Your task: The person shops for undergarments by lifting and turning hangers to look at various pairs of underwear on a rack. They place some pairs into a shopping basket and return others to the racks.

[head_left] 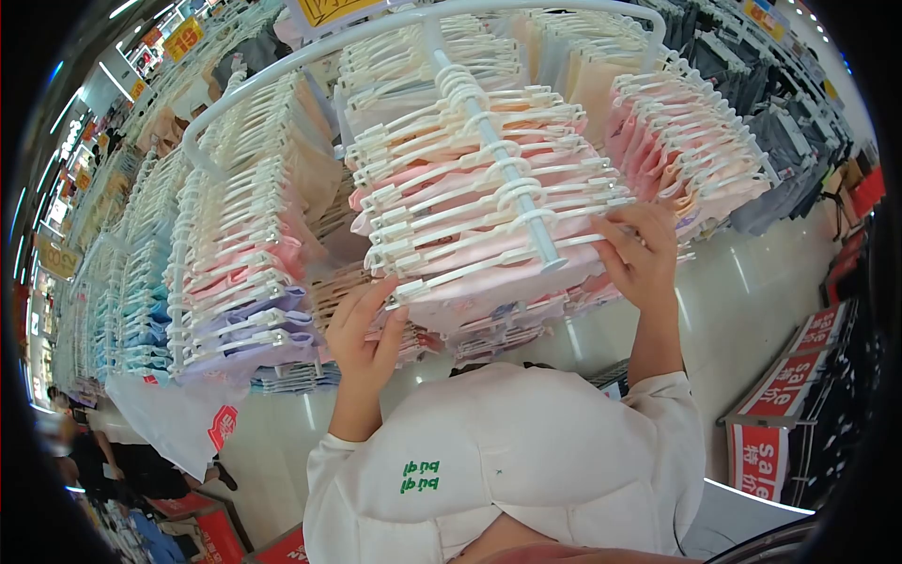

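A white clip hanger with a pale pink garment hangs at the front of a rack arm. My left hand pinches its left end by the clip, thumb and fingers closed around it. At the opposite end, my right hand has thumb and fingertips closed on the hanger's tip. Close behind, several more white hangers carry pink and peach garments on the same metal arm, which ends in a round stop. The fabric in front partly hides lower rows of hangers.
To the left hang purple garments and blue garments on neighbouring arms. Pink garments hang at right, with grey clothes beyond. Red sale signs stand at lower right. A white translucent sheet hangs at lower left.
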Action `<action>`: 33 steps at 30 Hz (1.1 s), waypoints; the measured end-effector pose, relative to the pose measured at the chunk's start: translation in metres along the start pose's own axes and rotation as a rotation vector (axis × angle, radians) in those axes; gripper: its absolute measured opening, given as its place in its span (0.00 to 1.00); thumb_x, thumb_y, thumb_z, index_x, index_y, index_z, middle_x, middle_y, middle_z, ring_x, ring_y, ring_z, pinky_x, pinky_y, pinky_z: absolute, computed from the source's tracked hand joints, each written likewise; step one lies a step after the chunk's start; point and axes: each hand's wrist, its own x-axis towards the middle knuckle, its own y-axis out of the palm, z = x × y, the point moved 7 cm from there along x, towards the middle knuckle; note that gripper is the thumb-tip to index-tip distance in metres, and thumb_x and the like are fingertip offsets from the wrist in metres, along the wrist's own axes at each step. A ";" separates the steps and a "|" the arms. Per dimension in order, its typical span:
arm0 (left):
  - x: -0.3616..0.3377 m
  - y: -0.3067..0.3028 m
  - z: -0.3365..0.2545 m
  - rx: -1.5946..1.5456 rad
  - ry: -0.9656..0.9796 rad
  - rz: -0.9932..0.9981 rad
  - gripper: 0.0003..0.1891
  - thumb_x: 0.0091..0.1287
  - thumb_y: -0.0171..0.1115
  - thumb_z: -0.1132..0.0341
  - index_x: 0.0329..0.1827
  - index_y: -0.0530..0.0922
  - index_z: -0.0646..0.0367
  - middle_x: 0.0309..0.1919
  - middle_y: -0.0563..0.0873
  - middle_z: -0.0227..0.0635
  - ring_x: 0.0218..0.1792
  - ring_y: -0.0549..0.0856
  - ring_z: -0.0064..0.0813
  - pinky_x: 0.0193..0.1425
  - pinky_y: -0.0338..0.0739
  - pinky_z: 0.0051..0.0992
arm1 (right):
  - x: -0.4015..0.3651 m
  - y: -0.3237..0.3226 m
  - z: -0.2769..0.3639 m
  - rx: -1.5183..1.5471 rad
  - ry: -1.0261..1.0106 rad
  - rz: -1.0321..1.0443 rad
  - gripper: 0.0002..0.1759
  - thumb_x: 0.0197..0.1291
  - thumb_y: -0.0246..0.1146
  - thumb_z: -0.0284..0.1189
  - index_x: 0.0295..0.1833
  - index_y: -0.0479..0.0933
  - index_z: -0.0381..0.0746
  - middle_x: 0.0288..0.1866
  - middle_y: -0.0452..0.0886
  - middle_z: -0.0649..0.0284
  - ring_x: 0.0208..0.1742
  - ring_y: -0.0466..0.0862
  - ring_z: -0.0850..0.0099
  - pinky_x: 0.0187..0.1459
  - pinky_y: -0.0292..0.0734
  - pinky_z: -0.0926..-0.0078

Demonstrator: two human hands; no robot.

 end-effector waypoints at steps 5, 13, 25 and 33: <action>-0.001 -0.007 -0.003 0.091 0.036 -0.043 0.16 0.53 0.65 0.73 0.46 0.80 0.65 0.45 0.80 0.45 0.47 0.79 0.37 0.49 0.73 0.29 | 0.005 -0.010 0.001 0.018 0.109 -0.063 0.22 0.37 0.70 0.27 0.45 0.80 0.43 0.44 0.77 0.62 0.45 0.76 0.61 0.46 0.68 0.62; -0.005 0.000 -0.006 0.017 0.017 -0.025 0.17 0.53 0.64 0.74 0.48 0.78 0.66 0.46 0.79 0.45 0.46 0.79 0.39 0.52 0.72 0.31 | 0.011 -0.001 0.006 -0.023 0.103 0.057 0.22 0.41 0.69 0.25 0.47 0.79 0.41 0.46 0.77 0.61 0.48 0.75 0.61 0.50 0.66 0.63; -0.010 0.006 -0.008 0.054 -0.093 0.004 0.15 0.53 0.64 0.77 0.46 0.80 0.63 0.43 0.78 0.39 0.45 0.77 0.34 0.50 0.71 0.26 | -0.006 0.002 0.000 -0.009 0.085 -0.092 0.18 0.43 0.68 0.23 0.44 0.81 0.44 0.43 0.78 0.64 0.45 0.76 0.63 0.47 0.69 0.65; -0.007 0.002 -0.014 0.041 -0.052 0.027 0.14 0.54 0.63 0.77 0.45 0.79 0.64 0.45 0.78 0.40 0.46 0.77 0.35 0.51 0.71 0.27 | 0.001 0.000 0.001 0.031 0.066 -0.094 0.15 0.43 0.66 0.22 0.42 0.79 0.41 0.45 0.79 0.61 0.48 0.77 0.60 0.49 0.70 0.64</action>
